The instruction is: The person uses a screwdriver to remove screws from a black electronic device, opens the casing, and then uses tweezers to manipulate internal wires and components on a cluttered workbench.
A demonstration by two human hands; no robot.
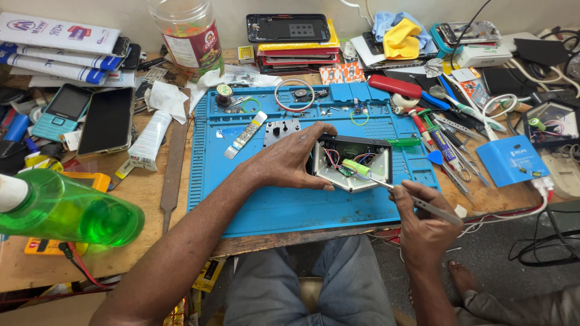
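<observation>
**benchwatcher:** Standing right behind the bench here. The left hand [289, 162] is wrapped over the near-left corner of an opened plastic housing [352, 164], thumb underneath, fingers curled on the top edge, so it's closed on the shell and pinning it to the blue work mat [284, 205]. The right hand [423, 226] has a thin metal probe [417, 202] pinched pencil-style, fingers closed round the shaft, tip reaching up and left from the grip into the housing's cavity.

**solderjoe:** What's inside? Looks fiddly.

**benchwatcher:** Just ahead of the probe tip there's a small green cylinder [356, 168], could be a cell or a cap, can't tell. Beside it are thin red and dark wires [333, 158] and a little green board.

**solderjoe:** So how would you hold that thing?

**benchwatcher:** My guess is it's light, a stiff but thin-walled shell, probably slick on that mat, which is why the palm is bracing it. I'd grab it by the outer rim like that hand does and keep off the wires, since they look like they'd tear off their joints easily. The probe is rigid and skinny, so it wants a light touch.

**solderjoe:** Bench looks packed.

**benchwatcher:** Yep. Screwdrivers and tweezers [450, 148] are off to the right of the probe hand, and a green spray bottle [66, 211] sits well left of the holding hand.
</observation>
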